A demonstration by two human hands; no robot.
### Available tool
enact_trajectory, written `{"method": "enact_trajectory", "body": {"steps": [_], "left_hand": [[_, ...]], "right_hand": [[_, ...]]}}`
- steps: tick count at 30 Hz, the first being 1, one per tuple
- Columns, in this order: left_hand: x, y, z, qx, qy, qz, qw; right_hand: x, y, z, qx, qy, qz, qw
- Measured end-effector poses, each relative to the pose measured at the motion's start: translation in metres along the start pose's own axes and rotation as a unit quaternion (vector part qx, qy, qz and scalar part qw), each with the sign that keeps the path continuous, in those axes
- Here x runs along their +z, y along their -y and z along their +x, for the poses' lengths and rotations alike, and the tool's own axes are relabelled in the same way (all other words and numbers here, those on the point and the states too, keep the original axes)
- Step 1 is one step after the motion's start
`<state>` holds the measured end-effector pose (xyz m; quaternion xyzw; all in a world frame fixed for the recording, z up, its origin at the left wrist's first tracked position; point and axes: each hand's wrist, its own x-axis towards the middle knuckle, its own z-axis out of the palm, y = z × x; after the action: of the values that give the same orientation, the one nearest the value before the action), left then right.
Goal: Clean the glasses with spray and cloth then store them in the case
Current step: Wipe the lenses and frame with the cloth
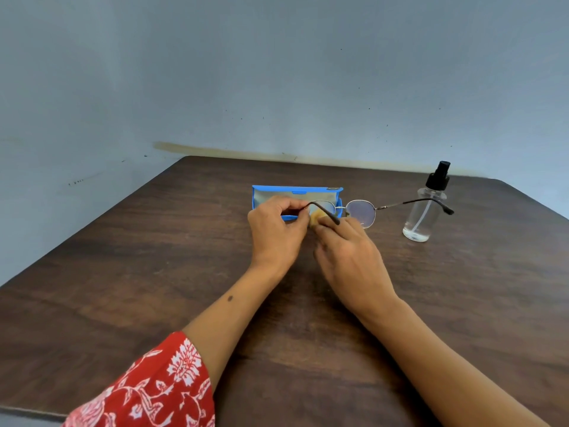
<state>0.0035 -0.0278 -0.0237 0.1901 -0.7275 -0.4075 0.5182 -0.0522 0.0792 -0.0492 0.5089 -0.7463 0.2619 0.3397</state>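
Observation:
Thin metal-framed glasses with round lenses are held above the table, both temples unfolded. My left hand pinches the frame at its left hinge. My right hand presses a small yellow cloth against the left lens; most of the cloth is hidden by the fingers. Behind the hands lies the blue case, open, with a grey lining. A clear spray bottle with a black pump top stands upright to the right, and the right temple passes in front of it.
The dark wooden table runs back to a grey-blue wall, and its right rear corner is cut off at an angle. A red floral sleeve covers my left upper forearm.

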Motion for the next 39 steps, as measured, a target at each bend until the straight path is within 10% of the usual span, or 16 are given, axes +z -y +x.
{"method": "enact_trajectory", "body": {"steps": [39], "left_hand": [[-0.0035, 0.0032, 0.0028, 0.017, -0.008, 0.000, 1.000]], "right_hand": [[-0.0036, 0.0010, 0.0022, 0.036, -0.026, 0.006, 0.999]]}}
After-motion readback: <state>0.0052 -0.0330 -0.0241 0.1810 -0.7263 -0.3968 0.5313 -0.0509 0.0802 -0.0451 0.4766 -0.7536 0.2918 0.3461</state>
